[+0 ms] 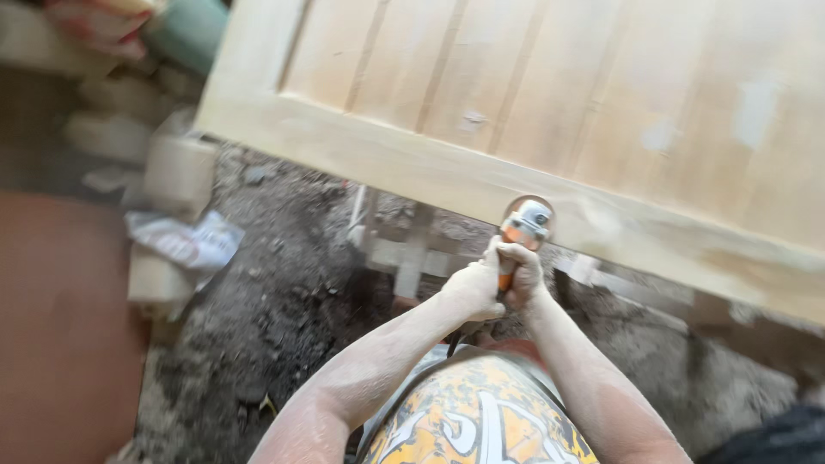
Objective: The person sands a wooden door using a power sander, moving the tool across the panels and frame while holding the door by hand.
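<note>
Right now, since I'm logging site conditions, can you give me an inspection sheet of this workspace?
Surface: pale wooden door, panelled, with white filler patches; blurred.
Job's things: orange and grey grinder, head at the door's lower rail.
Clutter: crumpled paper and pale blocks on the dirt floor.
Grippers: left hand and right hand, both dusty, fingers wrapped round the grinder's handle.
Cables: dark cord seems to drop below the hands; blurred.
Surroundings: white supports under the door, reddish surface at left.
</note>
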